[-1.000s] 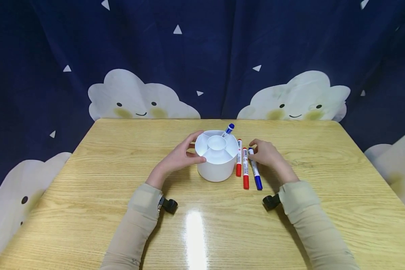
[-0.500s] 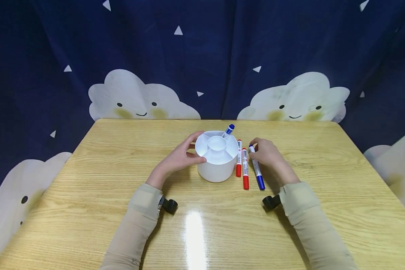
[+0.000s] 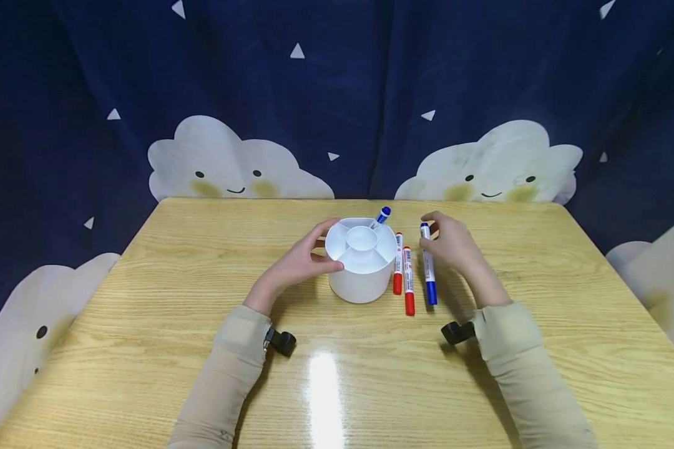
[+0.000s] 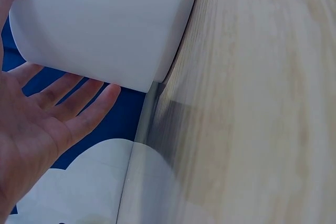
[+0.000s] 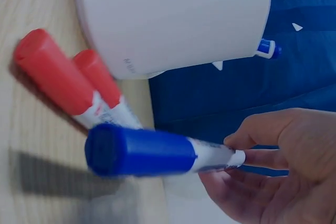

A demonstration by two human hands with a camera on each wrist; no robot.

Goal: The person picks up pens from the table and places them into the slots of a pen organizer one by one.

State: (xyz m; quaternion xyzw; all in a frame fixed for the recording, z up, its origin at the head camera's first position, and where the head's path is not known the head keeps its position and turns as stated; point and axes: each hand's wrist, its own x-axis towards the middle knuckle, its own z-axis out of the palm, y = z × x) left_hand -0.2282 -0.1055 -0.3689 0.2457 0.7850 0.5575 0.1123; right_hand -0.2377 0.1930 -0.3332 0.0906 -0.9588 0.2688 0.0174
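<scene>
A white round pen holder [image 3: 361,287] with several compartments stands near the table's middle. My left hand [image 3: 300,259] grips its left side, thumb at the near rim and fingers round the back; the left wrist view shows the fingers [image 4: 89,106] against its wall. In the right hand [image 3: 451,243] a blue marker [image 3: 429,271] is pinched near its upper end, its blue cap [image 5: 142,150] pointing down toward me, lifted over the table. Another blue marker [image 3: 380,217] leans in the holder's back right compartment. Two red markers [image 3: 398,265] lie between the holder and the right hand.
The wooden table [image 3: 202,374] ends at a dark blue curtain [image 3: 359,93] with white clouds along its back edge. Each wrist wears a small black camera [image 3: 283,342]. The red markers lie close beside the holder's right side.
The right hand has taken up the blue marker and raised it, moving slightly right and away from me. The left hand and the pen holder have stayed in place.
</scene>
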